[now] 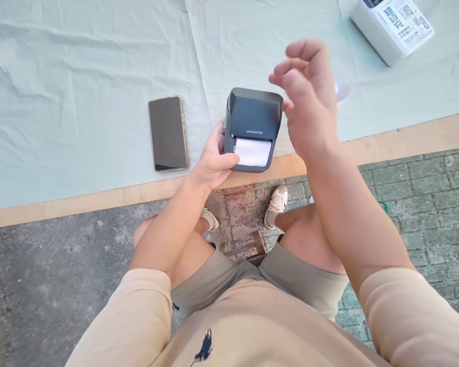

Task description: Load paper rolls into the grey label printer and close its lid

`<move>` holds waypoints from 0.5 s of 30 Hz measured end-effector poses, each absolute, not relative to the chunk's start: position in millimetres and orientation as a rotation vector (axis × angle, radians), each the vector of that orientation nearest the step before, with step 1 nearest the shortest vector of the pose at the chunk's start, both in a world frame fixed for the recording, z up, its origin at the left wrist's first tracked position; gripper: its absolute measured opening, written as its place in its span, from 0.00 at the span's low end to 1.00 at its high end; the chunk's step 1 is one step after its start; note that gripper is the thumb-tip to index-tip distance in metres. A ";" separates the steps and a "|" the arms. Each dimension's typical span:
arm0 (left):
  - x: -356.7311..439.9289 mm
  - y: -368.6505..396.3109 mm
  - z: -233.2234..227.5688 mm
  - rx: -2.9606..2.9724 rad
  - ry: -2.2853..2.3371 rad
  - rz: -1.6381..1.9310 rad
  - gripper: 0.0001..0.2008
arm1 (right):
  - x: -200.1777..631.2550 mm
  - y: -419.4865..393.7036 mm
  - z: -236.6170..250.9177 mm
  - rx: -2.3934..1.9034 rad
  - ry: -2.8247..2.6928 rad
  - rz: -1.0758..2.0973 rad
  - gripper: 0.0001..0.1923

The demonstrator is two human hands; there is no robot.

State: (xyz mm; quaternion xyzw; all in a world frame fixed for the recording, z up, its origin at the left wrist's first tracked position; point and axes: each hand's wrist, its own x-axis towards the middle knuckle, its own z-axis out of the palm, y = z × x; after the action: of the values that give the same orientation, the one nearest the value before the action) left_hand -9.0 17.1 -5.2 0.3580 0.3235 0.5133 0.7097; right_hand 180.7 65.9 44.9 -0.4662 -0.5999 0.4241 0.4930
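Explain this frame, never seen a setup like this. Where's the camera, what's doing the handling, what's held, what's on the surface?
There's no machine arm here: a person works bare-handed, wearing one head camera that looks forward and down. Hence the view of their own arms, lap and shoes.

The left hand holds a dark NIIMBOT printer, with white paper showing at its front. The right hand is raised beside it, fingers loosely curled; whether one touches the printer is unclear.

On the pale cloth lie a smartphone and, farther off, a white box with printed graphics.
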 end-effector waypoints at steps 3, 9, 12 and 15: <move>-8.5 15.4 2.7 0.722 0.678 1.149 0.32 | 184.3 63.4 40.8 -1.026 -1.548 1.234 0.31; -1.4 17.5 20.6 0.535 0.631 1.159 0.16 | 188.7 62.9 24.3 -1.011 -1.665 1.271 0.41; 2.2 20.3 20.1 0.468 0.711 1.192 0.17 | 187.8 62.4 18.3 -1.046 -1.749 1.145 0.40; 3.6 23.2 14.0 0.471 0.776 1.223 0.13 | 188.1 61.1 20.8 -1.061 -1.825 0.972 0.39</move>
State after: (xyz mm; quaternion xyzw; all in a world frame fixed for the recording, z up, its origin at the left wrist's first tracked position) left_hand 3.6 23.2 14.0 0.2133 0.3517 0.5540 0.7238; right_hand 188.1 61.1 20.8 -0.4190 -0.7204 0.3839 0.3975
